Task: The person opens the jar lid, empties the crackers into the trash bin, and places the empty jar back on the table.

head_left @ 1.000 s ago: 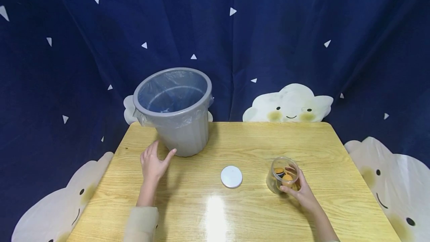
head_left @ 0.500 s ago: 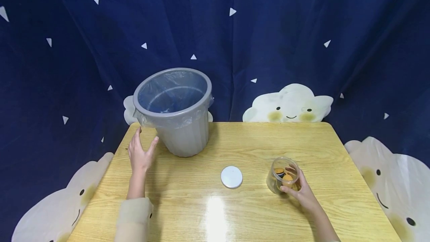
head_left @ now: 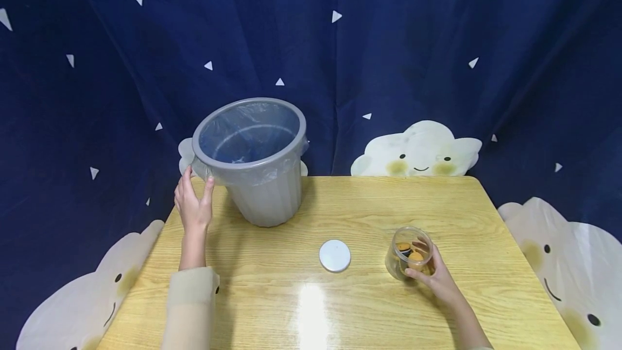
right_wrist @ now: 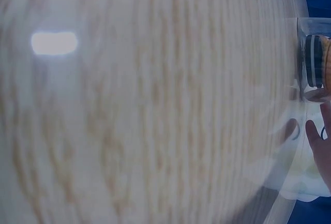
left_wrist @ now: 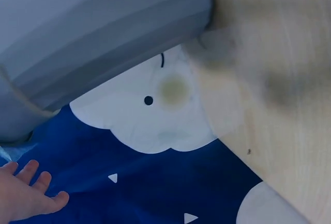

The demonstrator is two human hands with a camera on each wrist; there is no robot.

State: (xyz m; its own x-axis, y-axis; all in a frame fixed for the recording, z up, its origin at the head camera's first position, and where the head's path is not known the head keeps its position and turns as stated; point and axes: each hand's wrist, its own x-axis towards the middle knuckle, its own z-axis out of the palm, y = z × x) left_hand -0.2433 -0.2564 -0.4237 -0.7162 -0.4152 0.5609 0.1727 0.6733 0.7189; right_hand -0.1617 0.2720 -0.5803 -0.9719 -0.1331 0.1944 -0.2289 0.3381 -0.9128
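In the head view a grey trash bin stands at the back left of the table, with a clear plastic liner folded over its rim. My left hand is raised by the bin's left side, thumb and fingers spread, fingertips right at the hanging liner. The left wrist view shows that hand's loosely bent fingers just below the bin's rim. My right hand grips a clear jar from its right side. Inside the lidless jar lie several macarons, orange and black.
A round white lid lies flat mid-table, left of the jar. The wooden table carries a bright light reflection near its front. Behind it hangs a dark blue curtain printed with clouds and triangles.
My left hand has moved up and to the left, from the bin's base to just under its rim. The right hand and jar have stayed in place.
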